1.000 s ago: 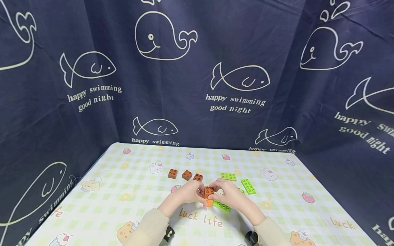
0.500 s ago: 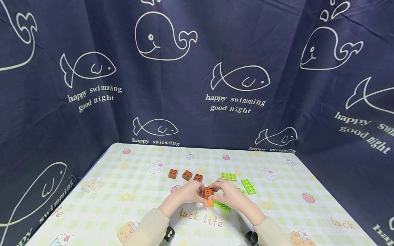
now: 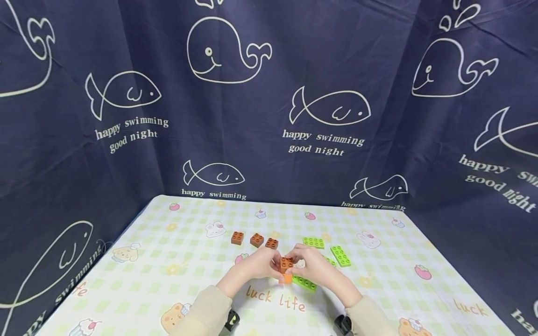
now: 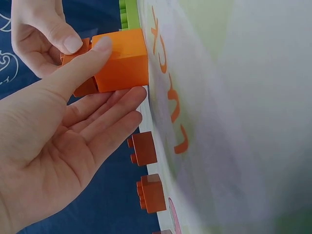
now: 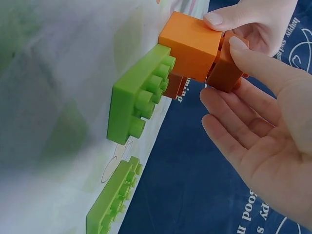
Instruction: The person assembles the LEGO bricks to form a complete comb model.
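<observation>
Thumb and fingers of my left hand [image 3: 262, 262] hold a plain orange block [image 4: 122, 61] at its sides, its base right at the tablecloth. On top of it is a brown two-by-two toy brick [image 5: 225, 63], which my right hand [image 3: 311, 263] pinches between thumb and fingers. A thin gap shows between brick and block in the right wrist view. The left thumb also lies along the seam of the two in the left wrist view. A green two-by-four brick [image 5: 139, 95] lies flat close beside the orange block, studs up.
Three brown bricks [image 3: 257, 240] stand in a loose row beyond my left hand. Several green bricks [image 3: 340, 255] lie beyond and right of my right hand, one partly hidden by it. A dark blue printed curtain [image 3: 260, 116] surrounds the table's far side.
The head view has shifted slightly. Both hands keep the same hold, and the brown brick sits a touch lower over the orange block.
</observation>
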The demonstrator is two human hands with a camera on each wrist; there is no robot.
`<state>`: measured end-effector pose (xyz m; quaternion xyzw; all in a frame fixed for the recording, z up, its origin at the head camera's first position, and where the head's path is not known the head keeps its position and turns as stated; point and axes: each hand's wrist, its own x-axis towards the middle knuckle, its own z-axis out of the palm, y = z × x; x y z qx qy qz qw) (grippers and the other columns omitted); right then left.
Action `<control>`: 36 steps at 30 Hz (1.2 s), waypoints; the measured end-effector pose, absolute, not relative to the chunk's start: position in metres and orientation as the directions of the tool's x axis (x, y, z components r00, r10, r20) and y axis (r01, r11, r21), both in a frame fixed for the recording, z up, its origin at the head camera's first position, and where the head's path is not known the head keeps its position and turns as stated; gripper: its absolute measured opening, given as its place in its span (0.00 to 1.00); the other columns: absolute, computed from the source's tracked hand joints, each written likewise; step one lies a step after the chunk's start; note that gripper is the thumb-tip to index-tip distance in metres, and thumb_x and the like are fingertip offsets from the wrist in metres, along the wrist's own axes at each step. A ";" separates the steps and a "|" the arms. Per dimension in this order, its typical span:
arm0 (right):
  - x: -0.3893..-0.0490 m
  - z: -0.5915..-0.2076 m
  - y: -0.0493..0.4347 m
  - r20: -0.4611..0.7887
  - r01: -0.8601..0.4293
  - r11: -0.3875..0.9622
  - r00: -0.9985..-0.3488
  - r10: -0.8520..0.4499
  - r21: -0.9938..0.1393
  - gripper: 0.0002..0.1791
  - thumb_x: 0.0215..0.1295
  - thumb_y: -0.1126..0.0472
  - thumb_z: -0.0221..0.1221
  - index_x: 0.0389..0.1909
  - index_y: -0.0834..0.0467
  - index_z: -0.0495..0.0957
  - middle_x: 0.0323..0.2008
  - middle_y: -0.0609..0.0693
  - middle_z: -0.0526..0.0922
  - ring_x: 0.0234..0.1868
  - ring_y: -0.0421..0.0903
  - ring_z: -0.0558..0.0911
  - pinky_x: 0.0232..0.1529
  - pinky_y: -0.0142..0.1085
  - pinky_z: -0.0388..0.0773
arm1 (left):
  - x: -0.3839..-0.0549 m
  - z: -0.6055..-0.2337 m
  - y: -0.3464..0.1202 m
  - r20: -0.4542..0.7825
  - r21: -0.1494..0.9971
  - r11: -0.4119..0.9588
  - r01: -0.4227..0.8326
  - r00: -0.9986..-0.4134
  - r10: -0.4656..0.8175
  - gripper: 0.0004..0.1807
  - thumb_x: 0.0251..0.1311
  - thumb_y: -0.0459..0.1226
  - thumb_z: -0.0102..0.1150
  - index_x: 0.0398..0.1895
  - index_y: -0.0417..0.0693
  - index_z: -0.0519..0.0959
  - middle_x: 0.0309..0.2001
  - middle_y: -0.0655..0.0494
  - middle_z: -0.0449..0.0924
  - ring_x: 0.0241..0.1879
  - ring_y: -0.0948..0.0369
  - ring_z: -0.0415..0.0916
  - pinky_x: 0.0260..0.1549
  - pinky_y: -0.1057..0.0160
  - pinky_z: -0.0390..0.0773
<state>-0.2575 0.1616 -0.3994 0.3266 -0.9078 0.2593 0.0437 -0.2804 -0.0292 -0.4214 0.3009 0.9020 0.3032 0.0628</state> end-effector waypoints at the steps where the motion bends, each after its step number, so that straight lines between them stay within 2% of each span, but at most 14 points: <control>1: -0.257 -0.399 0.162 0.252 -0.617 0.651 -0.782 -0.570 -0.442 0.14 0.53 0.59 0.67 0.40 0.58 0.81 0.33 0.44 0.80 0.37 0.44 0.80 0.43 0.42 0.80 | -0.280 -0.421 -0.029 0.069 0.584 0.634 0.506 -0.810 0.582 0.14 0.44 0.43 0.73 0.30 0.48 0.79 0.26 0.64 0.79 0.24 0.73 0.73 0.29 0.76 0.75; 22: -0.256 -0.399 0.156 0.249 -0.601 0.682 -0.797 -0.551 -0.417 0.15 0.48 0.59 0.69 0.38 0.59 0.82 0.31 0.44 0.79 0.35 0.44 0.78 0.40 0.40 0.80 | -0.281 -0.424 -0.028 0.056 0.601 0.638 0.482 -0.821 0.568 0.16 0.44 0.44 0.73 0.31 0.48 0.78 0.25 0.65 0.76 0.24 0.71 0.71 0.27 0.75 0.74; 28: -0.257 -0.400 0.157 0.260 -0.600 0.670 -0.798 -0.544 -0.438 0.15 0.48 0.59 0.69 0.38 0.59 0.81 0.32 0.45 0.80 0.35 0.44 0.79 0.41 0.40 0.80 | -0.282 -0.423 -0.028 0.053 0.612 0.635 0.472 -0.825 0.562 0.19 0.44 0.43 0.73 0.37 0.47 0.77 0.27 0.65 0.77 0.27 0.72 0.72 0.30 0.75 0.75; 36: -0.259 -0.405 0.160 0.268 -0.601 0.639 -0.794 -0.546 -0.480 0.15 0.50 0.59 0.69 0.39 0.57 0.81 0.33 0.43 0.80 0.36 0.42 0.80 0.42 0.39 0.81 | -0.280 -0.421 -0.028 0.051 0.626 0.621 0.472 -0.819 0.571 0.15 0.46 0.41 0.72 0.33 0.47 0.76 0.27 0.64 0.77 0.26 0.72 0.72 0.30 0.75 0.75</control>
